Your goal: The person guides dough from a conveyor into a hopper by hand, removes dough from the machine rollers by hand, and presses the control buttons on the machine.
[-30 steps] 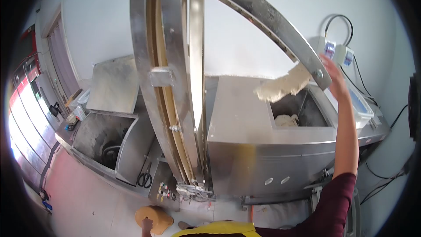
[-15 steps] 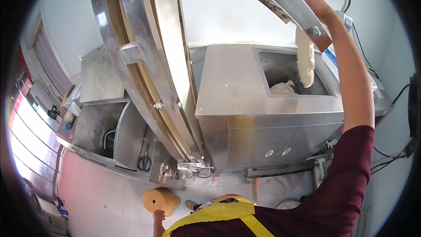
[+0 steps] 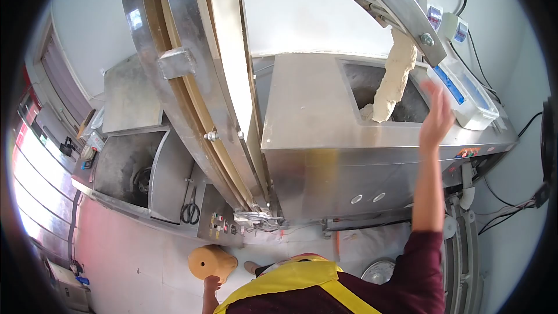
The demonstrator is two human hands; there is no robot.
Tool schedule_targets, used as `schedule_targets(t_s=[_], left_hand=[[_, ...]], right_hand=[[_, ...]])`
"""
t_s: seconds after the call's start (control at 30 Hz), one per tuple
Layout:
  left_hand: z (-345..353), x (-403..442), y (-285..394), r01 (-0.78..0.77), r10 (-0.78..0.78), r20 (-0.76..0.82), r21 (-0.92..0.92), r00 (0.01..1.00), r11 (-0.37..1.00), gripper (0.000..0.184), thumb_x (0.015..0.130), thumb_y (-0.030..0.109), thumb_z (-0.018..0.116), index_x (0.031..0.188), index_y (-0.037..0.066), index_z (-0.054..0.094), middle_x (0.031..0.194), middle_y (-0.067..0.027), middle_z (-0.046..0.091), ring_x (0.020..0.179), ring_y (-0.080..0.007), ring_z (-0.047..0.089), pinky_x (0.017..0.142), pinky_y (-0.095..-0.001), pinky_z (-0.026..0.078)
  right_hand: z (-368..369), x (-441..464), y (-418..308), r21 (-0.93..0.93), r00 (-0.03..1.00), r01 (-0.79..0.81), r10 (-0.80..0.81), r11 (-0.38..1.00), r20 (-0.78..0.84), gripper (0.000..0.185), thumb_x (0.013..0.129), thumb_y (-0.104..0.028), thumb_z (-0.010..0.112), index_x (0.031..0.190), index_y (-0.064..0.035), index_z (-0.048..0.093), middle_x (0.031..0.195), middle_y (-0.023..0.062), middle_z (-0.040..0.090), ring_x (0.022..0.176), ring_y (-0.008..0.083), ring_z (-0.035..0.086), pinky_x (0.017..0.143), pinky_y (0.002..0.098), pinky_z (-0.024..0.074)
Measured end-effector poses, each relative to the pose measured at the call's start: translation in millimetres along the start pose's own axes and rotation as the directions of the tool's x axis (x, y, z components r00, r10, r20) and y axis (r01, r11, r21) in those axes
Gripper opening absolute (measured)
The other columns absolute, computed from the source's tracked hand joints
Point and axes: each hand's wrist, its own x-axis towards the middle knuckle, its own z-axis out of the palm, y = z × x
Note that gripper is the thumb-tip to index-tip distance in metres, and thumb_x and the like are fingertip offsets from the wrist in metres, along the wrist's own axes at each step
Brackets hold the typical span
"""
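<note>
A thick pale strip of dough [image 3: 395, 78] hangs from the end of the curved metal arm with rollers [image 3: 401, 9]. Its lower end reaches into the square opening of a steel machine [image 3: 314, 99], where a dark basin [image 3: 360, 84] shows. My right hand [image 3: 437, 117] is raised at the opening's right edge, just right of the dough and apart from it. Its fingers are stretched and slightly blurred, with nothing in them. Low on the left, my left hand [image 3: 212, 284] is in front of the orange stool [image 3: 214, 261]; its fingers are too small to make out clearly.
A tall slanted steel conveyor frame [image 3: 197, 93] rises left of the machine. Further left stands another steel basin [image 3: 125, 166], with black scissors [image 3: 190, 212] beside it. A clear plastic box [image 3: 474, 102] sits on the machine's right end, below wall sockets [image 3: 458, 28].
My right hand has come off the curved arm and dropped toward me, beside the opening. The dough strip now hangs lower and further left, tilted. My left hand has barely moved.
</note>
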Motion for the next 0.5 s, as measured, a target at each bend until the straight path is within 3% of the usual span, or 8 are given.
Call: schedule_targets(t_s=[0.07,0.13,0.2,0.27,0.33,0.4,0.47,0.5], left_hand=[[2.7,8.9,4.9,0.021,-0.024,0.027,0.085,0.999,0.996,0.017,0.082,0.01,0.065,0.097,0.003,0.063,0.081,-0.0077,0.065,0.06,-0.0191,0.066,0.048,-0.032,0.051],[4.2,18.1,13.8,0.002,-0.012,0.103,0.094,0.995,0.996,0.016,0.084,0.01,0.062,0.099,0.003,0.063,0.081,-0.0077,0.064,0.061,-0.0192,0.066,0.049,-0.0314,0.051],[2.5,25.5,38.4,-0.044,0.028,0.125,0.13,0.992,0.991,0.015,0.086,0.009,0.06,0.1,0.003,0.063,0.08,-0.0072,0.064,0.063,-0.019,0.065,0.05,-0.0311,0.051],[16.0,32.3,63.0,-0.112,0.095,0.106,0.17,0.99,0.979,0.014,0.089,0.008,0.057,0.1,0.003,0.063,0.08,-0.0063,0.064,0.064,-0.0187,0.065,0.051,-0.031,0.05],[26.3,32.3,79.5,-0.258,0.243,0.218,0.041,0.945,0.965,0.013,0.09,0.009,0.057,0.1,0.003,0.063,0.08,-0.0054,0.064,0.066,-0.0184,0.065,0.052,-0.0309,0.05],[38.3,30.0,90.3,-0.376,0.35,0.226,0.085,0.909,0.923,0.014,0.091,0.014,0.059,0.1,0.004,0.064,0.084,-0.005,0.065,0.067,-0.0175,0.065,0.053,-0.0304,0.05],[47.4,19.3,87.5,-0.354,0.327,0.241,0.079,0.914,0.932,0.015,0.091,0.015,0.059,0.1,0.004,0.064,0.085,-0.0053,0.066,0.067,-0.0171,0.065,0.053,-0.0295,0.05],[51.7,16.7,85.8,-0.34,0.315,0.248,0.068,0.916,0.938,0.015,0.091,0.015,0.06,0.1,0.004,0.064,0.085,-0.0054,0.066,0.067,-0.0169,0.065,0.053,-0.0291,0.05]], right_hand=[[12.3,-68.4,-35.2,-0.113,0.9,0.176,-0.113,0.978,0.422,0.053,0.095,-0.033,0.057,0.134,0.0008,0.048,0.133,0.0148,0.05,0.126,0.0247,0.044,0.107,0.0372,0.0335],[46.9,-117.1,-68.1,-0.055,0.528,0.325,-0.133,0.944,0.839,0.061,0.093,-0.037,0.059,0.139,0.0003,0.043,0.141,0.0177,0.044,0.133,0.0292,0.039,0.112,0.0403,0.0293],[93.5,-144.7,-75.9,0.022,0.253,0.325,-0.11,0.945,0.961,0.069,0.092,-0.04,0.061,0.143,-0.0002,0.037,0.149,0.0207,0.038,0.14,0.0337,0.033,0.117,0.0434,0.0251],[137.5,-154.9,-58.0,0.071,0.168,0.215,-0.109,0.974,0.98,0.072,0.096,-0.049,0.05,0.144,0.0028,0.034,0.151,0.0214,0.033,0.142,0.0331,0.029,0.117,0.0438,0.0229],[173.3,-154.2,-28.2,-0.091,0.097,0.395,0.058,0.914,0.994,0.079,0.094,-0.056,0.046,0.144,0.003,0.033,0.153,0.021,0.03,0.144,0.0327,0.026,0.117,0.0423,0.0212],[173.2,-133.7,-4.5,-0.263,0.125,0.356,0.233,0.896,0.964,0.082,0.092,-0.059,0.048,0.144,0.0036,0.035,0.152,0.0213,0.032,0.143,0.0325,0.026,0.117,0.0414,0.0216],[143.7,-101.4,18.4,-0.431,0.175,0.359,0.394,0.828,0.902,0.081,0.09,-0.057,0.05,0.142,0.0043,0.038,0.151,0.0211,0.034,0.14,0.0339,0.032,0.115,0.0415,0.0255],[120.0,-80.0,16.0,-0.52,0.209,0.34,0.476,0.784,0.854,0.075,0.091,-0.054,0.05,0.137,0.0047,0.043,0.147,0.0224,0.038,0.135,0.0354,0.039,0.11,0.0416,0.0337]])
